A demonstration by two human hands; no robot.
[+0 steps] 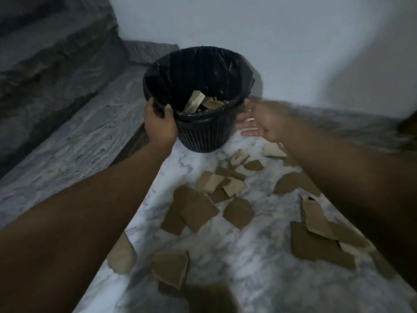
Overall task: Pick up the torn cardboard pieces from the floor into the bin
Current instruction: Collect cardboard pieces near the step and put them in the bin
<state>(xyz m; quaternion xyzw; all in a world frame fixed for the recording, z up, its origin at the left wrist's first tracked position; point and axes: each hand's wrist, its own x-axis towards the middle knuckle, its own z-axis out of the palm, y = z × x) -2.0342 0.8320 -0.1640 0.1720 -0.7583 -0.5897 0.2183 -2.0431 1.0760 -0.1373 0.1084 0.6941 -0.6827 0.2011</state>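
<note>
A black mesh bin (203,134) lined with a black bag stands on the marble floor near the wall. Several torn cardboard pieces (203,103) lie inside it. My left hand (159,123) grips the bin's near-left rim. My right hand (255,122) is blurred, fingers spread and empty, just right of the bin. Many brown cardboard pieces are scattered over the floor, among them a large one (194,208) in the middle and another (320,245) at the right, partly under my right forearm.
Grey stone steps (67,136) rise along the left side. A pale wall (293,53) stands behind the bin. White marble floor (243,256) shows between the pieces. A dark blurred shape sits at the bottom edge.
</note>
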